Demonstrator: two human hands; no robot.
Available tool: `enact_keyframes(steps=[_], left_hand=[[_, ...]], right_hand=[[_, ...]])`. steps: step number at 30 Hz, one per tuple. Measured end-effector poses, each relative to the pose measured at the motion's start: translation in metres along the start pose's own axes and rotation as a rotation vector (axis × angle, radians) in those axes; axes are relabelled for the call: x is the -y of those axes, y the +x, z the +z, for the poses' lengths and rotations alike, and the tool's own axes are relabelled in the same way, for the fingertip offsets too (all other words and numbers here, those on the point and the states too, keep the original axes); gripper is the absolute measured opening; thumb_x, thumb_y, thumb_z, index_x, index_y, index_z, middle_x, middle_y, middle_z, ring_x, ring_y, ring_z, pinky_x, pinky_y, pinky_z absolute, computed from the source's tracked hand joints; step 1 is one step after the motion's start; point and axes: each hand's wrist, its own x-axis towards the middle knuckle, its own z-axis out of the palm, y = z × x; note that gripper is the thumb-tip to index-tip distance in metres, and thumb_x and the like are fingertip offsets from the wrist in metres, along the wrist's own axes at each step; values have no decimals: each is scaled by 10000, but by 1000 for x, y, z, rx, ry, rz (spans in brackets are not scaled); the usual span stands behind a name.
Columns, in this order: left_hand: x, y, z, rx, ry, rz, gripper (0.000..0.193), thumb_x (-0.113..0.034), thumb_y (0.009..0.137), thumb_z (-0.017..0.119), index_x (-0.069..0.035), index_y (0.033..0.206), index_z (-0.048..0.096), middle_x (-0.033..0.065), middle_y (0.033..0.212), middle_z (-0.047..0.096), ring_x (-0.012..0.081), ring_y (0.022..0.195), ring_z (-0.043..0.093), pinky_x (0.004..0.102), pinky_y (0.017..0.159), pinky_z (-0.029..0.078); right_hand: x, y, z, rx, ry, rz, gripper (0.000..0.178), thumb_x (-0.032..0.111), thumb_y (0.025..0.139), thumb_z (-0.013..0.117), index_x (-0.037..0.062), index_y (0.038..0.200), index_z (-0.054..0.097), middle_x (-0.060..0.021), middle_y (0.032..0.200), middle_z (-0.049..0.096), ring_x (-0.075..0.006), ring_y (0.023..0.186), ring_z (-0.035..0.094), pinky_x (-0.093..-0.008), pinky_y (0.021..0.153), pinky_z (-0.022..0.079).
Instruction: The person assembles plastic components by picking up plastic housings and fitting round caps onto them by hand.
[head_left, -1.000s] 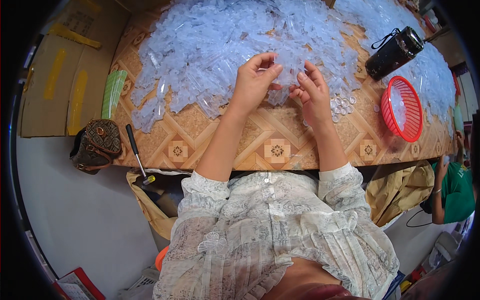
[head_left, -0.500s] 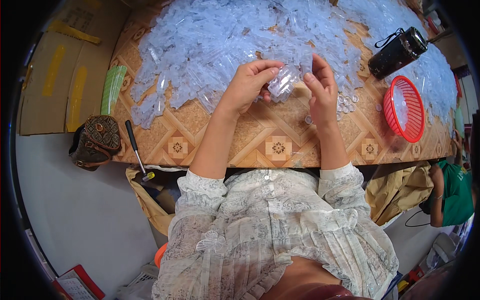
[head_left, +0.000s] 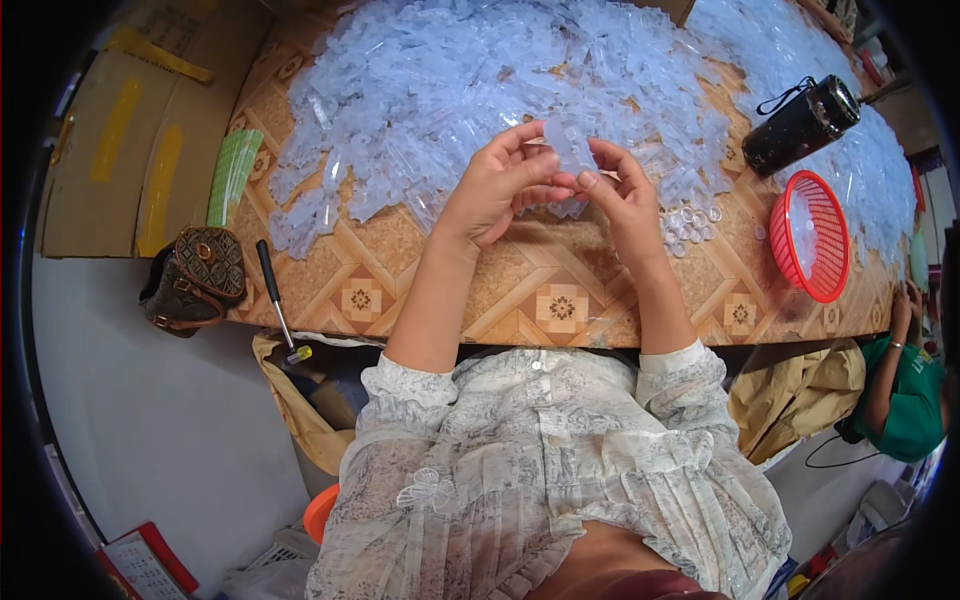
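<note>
Over the near side of a patterned table point(head_left: 400, 290), my two hands meet at a small clear plastic piece point(head_left: 568, 143). My left hand point(head_left: 503, 185) pinches it from the left, thumb and fingers closed. On the other side, the bent thumb and fingers of my right hand point(head_left: 624, 195) close on its lower right part. The fingers cover some of the piece, so its full shape is hidden. Beyond them spreads a big heap of clear plastic pieces point(head_left: 440, 90). Several small round clear rings point(head_left: 690, 225) lie to the right of my right hand.
A red plastic basket point(head_left: 820, 250) holding clear pieces and a black flask point(head_left: 803, 125) are at the right. At the left are a cardboard box point(head_left: 110, 180), a brown handbag point(head_left: 195, 275) and a small hammer point(head_left: 275, 290). A person in green point(head_left: 905, 395) sits far right.
My hands have come closer together, the right one moving left. The plastic piece is now held more upright and shows a different side. The person at the right has moved an arm onto the table edge.
</note>
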Motion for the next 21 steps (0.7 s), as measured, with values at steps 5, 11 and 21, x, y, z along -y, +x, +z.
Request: enact_keyframes(steps=[5, 11, 21], left_hand=[[11, 1, -2, -82, 122, 45, 489, -100, 846, 685, 18, 1264, 460, 122, 1056, 591, 159, 788, 653, 232, 607, 549], [3, -4, 7, -171, 326, 114, 473, -151, 815, 738, 9, 1202, 518, 108, 1054, 600, 109, 708, 623, 208, 528, 491], [-49, 12, -17, -625, 1564, 499, 472, -201, 802, 688, -21, 1219, 558, 195, 1164, 549, 374, 939, 610, 427, 795, 500]], right_hand=[[3, -4, 2, 68, -6, 71, 472, 150, 853, 677, 1, 1264, 498, -85, 1145, 531, -98, 888, 563, -236, 744, 476], [10, -5, 2, 123, 81, 148, 485, 194, 883, 616, 11, 1302, 457, -72, 1128, 548, -123, 943, 544, -261, 781, 453], [12, -3, -2, 36, 268, 83, 524, 145, 868, 603, -13, 1328, 408, -98, 1179, 519, -182, 988, 575, -318, 823, 501]])
